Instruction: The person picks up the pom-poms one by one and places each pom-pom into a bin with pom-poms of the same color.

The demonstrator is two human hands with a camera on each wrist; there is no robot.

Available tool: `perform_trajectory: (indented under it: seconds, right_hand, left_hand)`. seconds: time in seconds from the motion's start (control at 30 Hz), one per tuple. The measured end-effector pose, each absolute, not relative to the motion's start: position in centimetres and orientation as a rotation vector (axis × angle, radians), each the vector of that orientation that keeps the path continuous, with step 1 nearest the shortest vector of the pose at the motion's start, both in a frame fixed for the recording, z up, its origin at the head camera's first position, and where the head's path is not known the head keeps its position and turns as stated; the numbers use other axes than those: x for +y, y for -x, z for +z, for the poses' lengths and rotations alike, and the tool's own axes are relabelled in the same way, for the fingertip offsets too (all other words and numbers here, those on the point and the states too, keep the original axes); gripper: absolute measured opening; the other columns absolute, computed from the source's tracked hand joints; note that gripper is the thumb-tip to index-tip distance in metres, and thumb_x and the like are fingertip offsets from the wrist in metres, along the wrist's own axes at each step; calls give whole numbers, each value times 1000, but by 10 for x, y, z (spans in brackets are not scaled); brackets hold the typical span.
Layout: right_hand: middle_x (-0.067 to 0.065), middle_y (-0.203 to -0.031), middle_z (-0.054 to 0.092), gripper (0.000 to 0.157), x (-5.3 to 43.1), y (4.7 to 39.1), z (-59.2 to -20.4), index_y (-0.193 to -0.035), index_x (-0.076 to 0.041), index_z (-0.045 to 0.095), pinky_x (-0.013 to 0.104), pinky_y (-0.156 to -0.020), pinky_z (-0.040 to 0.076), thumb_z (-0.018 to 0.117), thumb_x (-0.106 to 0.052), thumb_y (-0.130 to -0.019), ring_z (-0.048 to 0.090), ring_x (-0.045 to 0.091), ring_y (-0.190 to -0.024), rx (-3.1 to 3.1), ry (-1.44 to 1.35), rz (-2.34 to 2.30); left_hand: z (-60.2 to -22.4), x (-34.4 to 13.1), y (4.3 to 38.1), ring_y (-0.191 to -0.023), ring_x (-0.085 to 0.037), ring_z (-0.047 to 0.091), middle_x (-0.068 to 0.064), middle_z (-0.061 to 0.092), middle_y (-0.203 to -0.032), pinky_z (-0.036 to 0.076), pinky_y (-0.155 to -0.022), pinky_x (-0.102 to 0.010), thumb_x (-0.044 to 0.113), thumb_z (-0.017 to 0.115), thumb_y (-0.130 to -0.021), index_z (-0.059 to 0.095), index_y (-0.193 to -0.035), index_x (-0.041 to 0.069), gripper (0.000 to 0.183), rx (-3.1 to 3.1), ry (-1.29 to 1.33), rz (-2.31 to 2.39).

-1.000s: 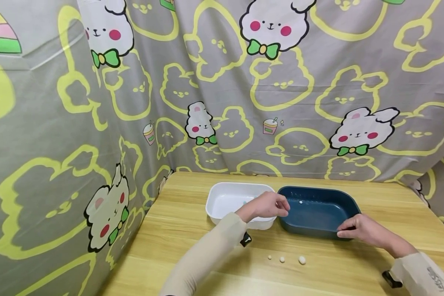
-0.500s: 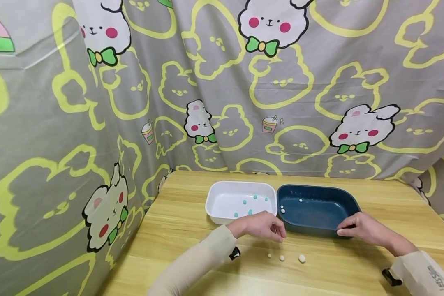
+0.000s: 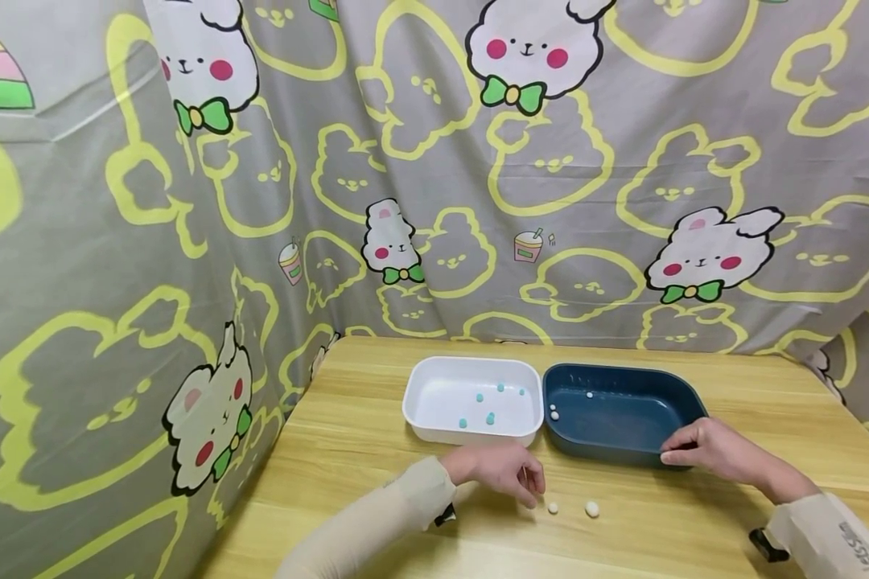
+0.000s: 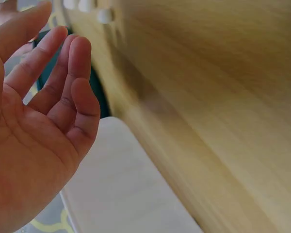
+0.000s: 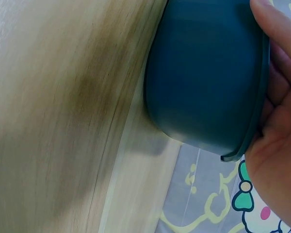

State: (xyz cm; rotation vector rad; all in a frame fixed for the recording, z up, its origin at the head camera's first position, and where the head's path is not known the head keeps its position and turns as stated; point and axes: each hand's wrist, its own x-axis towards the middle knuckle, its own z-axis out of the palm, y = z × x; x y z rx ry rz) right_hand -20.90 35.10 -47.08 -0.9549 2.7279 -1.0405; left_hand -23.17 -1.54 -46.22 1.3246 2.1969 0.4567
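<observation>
My left hand [image 3: 503,474] hovers low over the wooden table, its fingers loosely bent and holding nothing. Right by its fingertips lie a small white ball [image 3: 553,508] and a larger white ball [image 3: 591,509]. The left wrist view shows three white balls, including the smallest white ball [image 4: 105,16], which the hand hides in the head view. My right hand [image 3: 710,452] pinches the near right rim of a dark blue tub [image 3: 608,452]; in the right wrist view the thumb [image 5: 281,24] lies over that rim. Inside the tub are a few white balls [image 3: 554,415].
A white tub [image 3: 471,435] stands directly left of the blue one, with several small teal balls [image 3: 490,418] on its floor. Behind the wooden table [image 3: 362,378] and along its left side hangs a patterned grey curtain [image 3: 463,177].
My left hand has come from above the gap between the tubs, down and toward me to the loose white balls. The right hand keeps its hold on the blue rim.
</observation>
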Motion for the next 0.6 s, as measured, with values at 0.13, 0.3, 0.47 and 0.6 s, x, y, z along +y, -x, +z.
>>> perform_trajectory:
  seconds: [0.13, 0.3, 0.47, 0.6]
  right_hand:
    - [-11, -82, 69, 9, 351, 208, -470, -86, -10, 75, 23, -59, 48, 68, -15, -87, 60, -1, -76, 2719, 957, -1057]
    - [-10, -83, 69, 9, 351, 209, -471, -86, -10, 75, 23, -59, 49, 68, -14, -87, 60, -1, -76, 2711, 957, -1069]
    - [-10, -83, 69, 10, 351, 209, -471, -86, -9, 75, 24, -60, 49, 67, -14, -88, 60, 0, -77, 2693, 934, -1080]
    - [-10, -84, 69, 10, 351, 209, -471, -86, -9, 75, 24, -60, 49, 67, -14, -88, 60, 0, -77, 2691, 929, -1081]
  left_hand:
    - [-469, -17, 231, -74, 6, 53, 11, 61, -85, 41, -68, -8, 14, 77, -80, 67, -97, 10, 20, 2214, -1337, 414]
    - [-474, -17, 230, -72, 5, 52, 12, 59, -80, 39, -66, -7, 14, 80, -76, 68, -95, 12, 22, 2232, -1424, 316]
    - [-480, -16, 230, -72, 5, 50, 13, 56, -79, 38, -67, -6, 13, 80, -75, 69, -95, 14, 23, 2248, -1451, 232]
    - [-483, -16, 230, -71, 6, 49, 14, 56, -77, 37, -66, -6, 13, 80, -76, 69, -93, 15, 20, 2264, -1462, 212]
